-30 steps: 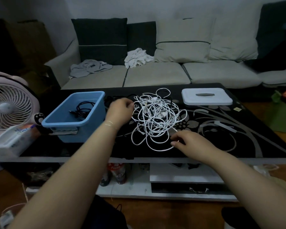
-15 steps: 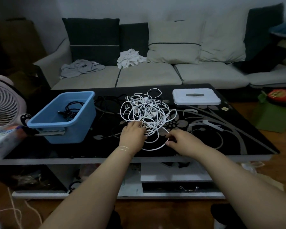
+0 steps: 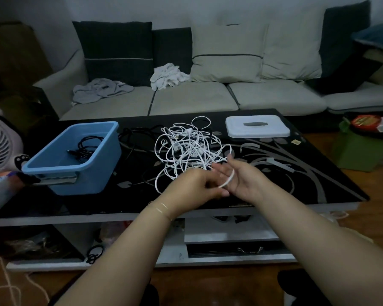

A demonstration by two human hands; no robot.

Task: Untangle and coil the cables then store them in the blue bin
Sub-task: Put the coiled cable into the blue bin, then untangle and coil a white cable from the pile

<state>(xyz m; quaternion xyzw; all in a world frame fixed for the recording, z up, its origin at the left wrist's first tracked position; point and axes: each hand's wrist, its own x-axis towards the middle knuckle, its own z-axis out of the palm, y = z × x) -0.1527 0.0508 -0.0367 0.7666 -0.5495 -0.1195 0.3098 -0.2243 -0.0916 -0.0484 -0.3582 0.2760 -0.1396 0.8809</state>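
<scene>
Both hands meet at the near edge of the black glass surface (image 3: 307, 173), just in front of the tangle of white cables (image 3: 186, 149). The left hand (image 3: 192, 186) has its fingers curled, pinching a loop of white cable against the right hand (image 3: 243, 180); the right hand's fingers are extended, with the loop running round them. The rest of the tangle lies on the surface behind the hands, touching a looser run of black cable (image 3: 135, 135) at its left. The blue bin (image 3: 75, 173) stands at the left of the surface, well apart from the hands, with a coiled black cable (image 3: 84, 146) inside. A white lid (image 3: 257, 129) lies at the far right.
</scene>
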